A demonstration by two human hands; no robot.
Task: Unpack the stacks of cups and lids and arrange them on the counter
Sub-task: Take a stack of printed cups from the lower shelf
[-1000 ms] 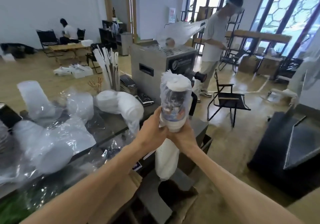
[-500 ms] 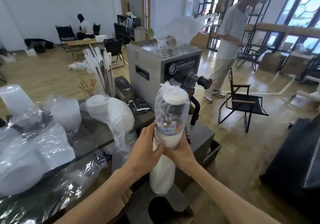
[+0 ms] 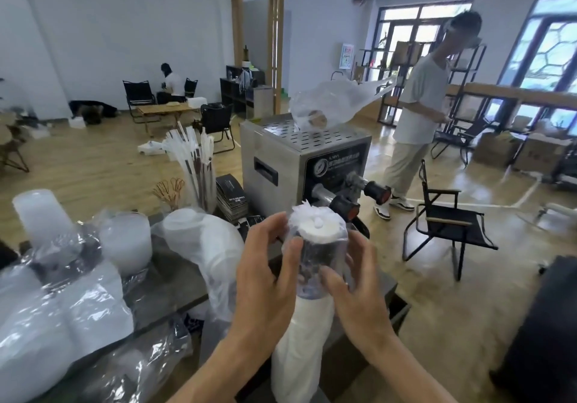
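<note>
Head view, wrapped cup stack (image 3: 315,265) upright, between left hand (image 3: 268,281), right hand (image 3: 359,290)

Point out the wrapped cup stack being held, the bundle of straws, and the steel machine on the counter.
wrapped cup stack (image 3: 315,246), head view, on its clear plastic sleeve near the top.
bundle of straws (image 3: 195,156), head view, mid-length of the straws.
steel machine (image 3: 274,146), head view, on its left side panel.

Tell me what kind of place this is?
Likely a cafe or drink shop being set up: a steel machine and wrapped straws on the counter, bagged cup stacks, folding chairs and cardboard boxes on the floor.
</note>
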